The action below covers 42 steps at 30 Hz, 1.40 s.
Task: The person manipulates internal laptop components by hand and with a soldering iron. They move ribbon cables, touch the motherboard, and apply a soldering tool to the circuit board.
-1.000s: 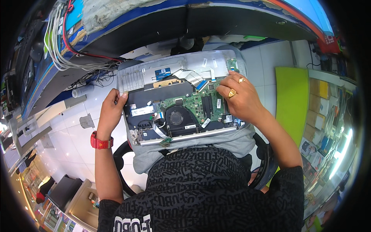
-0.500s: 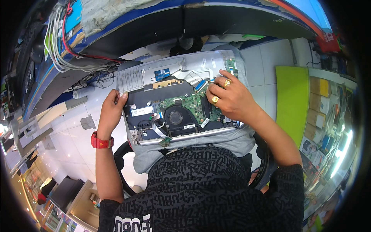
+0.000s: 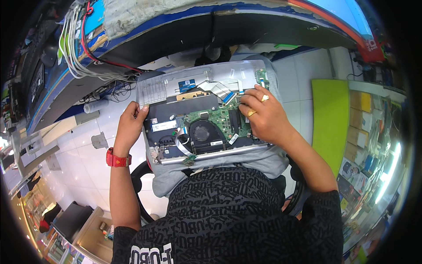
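Observation:
An opened laptop [image 3: 182,108] lies across my lap with its insides facing up. It shows a green circuit board [image 3: 218,118], a round black fan [image 3: 205,133], a white-labelled drive stick [image 3: 164,126] and loose flat ribbon cables [image 3: 225,95] with blue ends. My left hand [image 3: 132,119] pinches the laptop's left edge, thumb on top. My right hand [image 3: 265,112], with rings on it, bends over the right side of the board, fingers curled down. What its fingertips touch or hold is hidden. A small loose board [image 3: 189,160] hangs on a cable at the near edge.
A workbench [image 3: 263,28] with a dark front panel runs along the far side, white and red cables [image 3: 72,48] hanging at its left. A green panel [image 3: 327,127] and a glass showcase [image 3: 373,171] stand to the right. A box-like drawer [image 3: 94,233] is at lower left.
My right hand's raised index finger has come down and its fingers are more curled over the board. My left hand keeps its hold on the laptop edge. The view has shifted slightly.

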Tool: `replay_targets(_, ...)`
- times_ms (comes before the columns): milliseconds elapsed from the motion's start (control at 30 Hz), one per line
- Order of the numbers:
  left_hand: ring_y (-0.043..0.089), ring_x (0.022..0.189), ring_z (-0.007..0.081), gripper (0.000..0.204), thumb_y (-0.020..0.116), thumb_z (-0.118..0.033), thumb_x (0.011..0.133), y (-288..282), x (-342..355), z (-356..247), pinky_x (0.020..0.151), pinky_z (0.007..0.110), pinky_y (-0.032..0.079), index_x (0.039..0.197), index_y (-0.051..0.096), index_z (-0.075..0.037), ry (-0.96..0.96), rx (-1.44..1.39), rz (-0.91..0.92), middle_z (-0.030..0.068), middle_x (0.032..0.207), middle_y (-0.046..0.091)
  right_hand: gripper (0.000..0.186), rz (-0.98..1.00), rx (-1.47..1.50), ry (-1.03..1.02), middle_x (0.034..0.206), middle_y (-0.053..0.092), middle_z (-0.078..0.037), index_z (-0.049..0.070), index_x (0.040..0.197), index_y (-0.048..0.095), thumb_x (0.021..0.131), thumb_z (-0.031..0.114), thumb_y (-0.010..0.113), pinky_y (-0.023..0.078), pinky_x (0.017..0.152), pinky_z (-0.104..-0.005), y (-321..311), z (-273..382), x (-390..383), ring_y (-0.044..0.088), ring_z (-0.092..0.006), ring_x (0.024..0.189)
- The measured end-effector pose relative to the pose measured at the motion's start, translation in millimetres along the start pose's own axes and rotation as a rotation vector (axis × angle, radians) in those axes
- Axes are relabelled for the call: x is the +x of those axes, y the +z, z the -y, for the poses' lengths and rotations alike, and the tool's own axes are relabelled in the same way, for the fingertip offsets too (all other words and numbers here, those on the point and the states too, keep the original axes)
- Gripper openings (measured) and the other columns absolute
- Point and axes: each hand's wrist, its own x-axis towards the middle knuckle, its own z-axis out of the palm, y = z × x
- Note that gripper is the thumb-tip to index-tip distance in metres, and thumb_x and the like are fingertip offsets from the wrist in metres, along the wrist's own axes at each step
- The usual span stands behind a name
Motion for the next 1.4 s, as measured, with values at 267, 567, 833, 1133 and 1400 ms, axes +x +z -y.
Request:
replay_targets(267, 0.038, 0.065, 0.0117, 0.042, 0.065, -0.036, 0.103, 1, 0, 1, 0.058, 0.031, 0.036, 0.083, 0.049, -0.003, -0.001, -0.019, 0.001, 0.0004, 0.069, 0.043, 0.012, -0.222, 0.251, 0.404, 0.077, 0.061, -0.014, 0.000, 0.085, 0.061, 0.094, 0.004, 0.069, 0.049, 0.062, -0.0425, -10, -3, -13, 0.062, -0.0344, 0.069)
replay_targets(567, 0.037, 0.066, 0.0113, 0.041, 0.066, -0.034, 0.103, 2, 2, 8, 0.059, 0.031, 0.035, 0.083, 0.049, -0.003, 0.026, -0.010, -0.013, -0.0002, 0.070, 0.042, 0.005, 0.007, 0.143, 0.098, 0.105, 0.071, -0.012, 0.002, 0.096, 0.064, 0.091, 0.003, 0.063, 0.050, 0.106, -0.0510, 7, 2, -11, 0.069, -0.0309, 0.102)
replay_targets(833, 0.037, 0.067, 0.0122, 0.042, 0.067, -0.036, 0.102, 1, 1, 5, 0.059, 0.031, 0.036, 0.082, 0.048, -0.003, 0.030, -0.006, -0.018, 0.0001, 0.070, 0.042, 0.013, 0.067, -0.056, -0.073, 0.123, 0.071, -0.018, 0.001, 0.099, 0.066, 0.088, 0.007, 0.060, 0.048, 0.111, -0.0517, 11, 14, -17, 0.066, -0.0356, 0.120)
replay_targets(1133, 0.039, 0.067, 0.0130, 0.041, 0.067, -0.036, 0.102, -1, 0, 3, 0.060, 0.031, 0.037, 0.084, 0.049, -0.003, -0.022, 0.008, 0.009, 0.0010, 0.071, 0.044, 0.017, 0.027, -0.007, 0.059, 0.123, 0.070, -0.019, 0.000, 0.103, 0.065, 0.090, 0.008, 0.057, 0.048, 0.109, -0.0507, 9, 13, -17, 0.065, -0.0366, 0.121)
replay_targets(1400, 0.041, 0.068, 0.0135, 0.040, 0.067, -0.034, 0.102, 0, 1, 5, 0.062, 0.031, 0.040, 0.085, 0.050, -0.002, 0.003, -0.009, 0.001, 0.0018, 0.072, 0.047, 0.017, 0.076, -0.130, -0.047, 0.119, 0.071, -0.016, 0.002, 0.101, 0.066, 0.088, 0.010, 0.058, 0.048, 0.109, -0.0517, 10, 19, -11, 0.065, -0.0348, 0.118)
